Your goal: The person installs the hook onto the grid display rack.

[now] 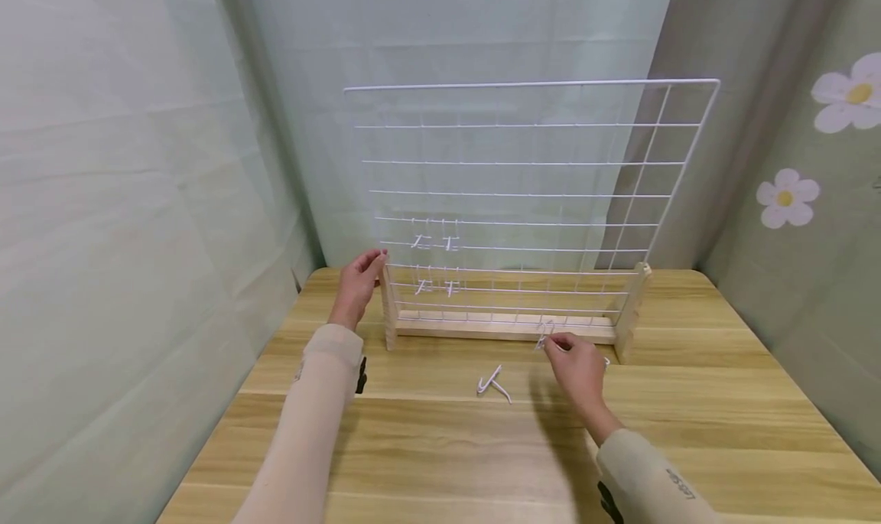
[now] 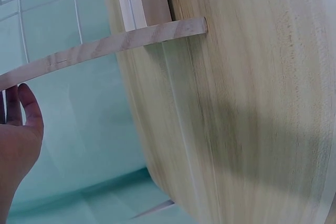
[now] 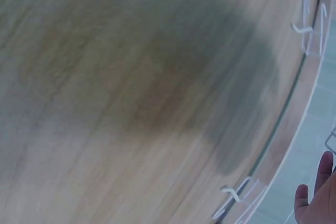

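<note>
A white wire grid rack (image 1: 530,85) stands in a wooden base (image 1: 482,328). In the head view my left hand (image 1: 354,285) holds the top of the left wooden post (image 1: 388,310), its fingertips at the wood's edge. My right hand (image 1: 577,367) pinches a white wire hook (image 1: 541,343) in front of the base, toward its right side. The fingers partly cover that hook. Another white hook (image 1: 490,382) lies on the table, left of the right hand. Behind the right hand peeks the end of one more white hook (image 1: 606,362).
Several white hooks (image 1: 450,243) hang in two rows on the grid's lower left. The wooden table (image 1: 427,447) has rounded far corners. Pale curtains (image 1: 138,203) enclose it, with flower prints (image 1: 786,198) at the right.
</note>
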### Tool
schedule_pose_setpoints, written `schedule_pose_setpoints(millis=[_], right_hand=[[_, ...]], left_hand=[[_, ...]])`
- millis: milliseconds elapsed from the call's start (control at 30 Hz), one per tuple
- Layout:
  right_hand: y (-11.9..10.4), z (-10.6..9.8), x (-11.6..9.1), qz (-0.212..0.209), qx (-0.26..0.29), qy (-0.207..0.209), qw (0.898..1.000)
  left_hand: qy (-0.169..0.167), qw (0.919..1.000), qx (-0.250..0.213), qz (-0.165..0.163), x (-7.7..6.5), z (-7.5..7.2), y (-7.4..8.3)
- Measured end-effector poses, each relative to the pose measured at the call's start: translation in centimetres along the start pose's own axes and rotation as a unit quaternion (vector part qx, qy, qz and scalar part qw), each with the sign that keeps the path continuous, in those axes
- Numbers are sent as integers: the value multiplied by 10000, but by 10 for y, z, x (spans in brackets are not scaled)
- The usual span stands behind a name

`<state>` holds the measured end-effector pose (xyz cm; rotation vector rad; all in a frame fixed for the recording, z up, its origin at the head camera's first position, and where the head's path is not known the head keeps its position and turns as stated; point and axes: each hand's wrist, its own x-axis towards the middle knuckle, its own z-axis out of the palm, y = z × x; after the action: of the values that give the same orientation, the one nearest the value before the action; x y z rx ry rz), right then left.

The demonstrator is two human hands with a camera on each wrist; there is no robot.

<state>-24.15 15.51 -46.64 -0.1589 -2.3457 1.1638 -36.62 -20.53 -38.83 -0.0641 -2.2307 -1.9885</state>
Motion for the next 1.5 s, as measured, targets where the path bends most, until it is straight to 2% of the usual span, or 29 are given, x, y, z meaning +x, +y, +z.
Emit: schedule_pose_setpoints(millis=[300,467,767,967,1000,1167,1267,1500], right_hand=[[2,-13,14,-217,-168,763,9967],[-1,-18,21,-55,-63,1017,9948],[-9,-26,34,-86,-118,1547,9879],[-19,-33,47,169,5,1884,9820],[-21,-34,49,196,25,1929,9810],[-32,-43,61,251,79,2075,9779],[-37,-48,68,255,49,2160,9761],[-50,-62,81,264,127,2187,9753]], left_hand=[[80,9999,-140,-22,2,2,0],[93,9998,-140,-103,2,1,-1],[101,9991,-339,-217,3,0,-1],[172,9995,-147,-217,1,2,1],[152,9995,-117,-239,-2,3,6],[116,9993,-254,-260,-2,3,8],[176,9994,-229,-169,3,2,-2],[142,9998,-89,-127,1,1,-2]])
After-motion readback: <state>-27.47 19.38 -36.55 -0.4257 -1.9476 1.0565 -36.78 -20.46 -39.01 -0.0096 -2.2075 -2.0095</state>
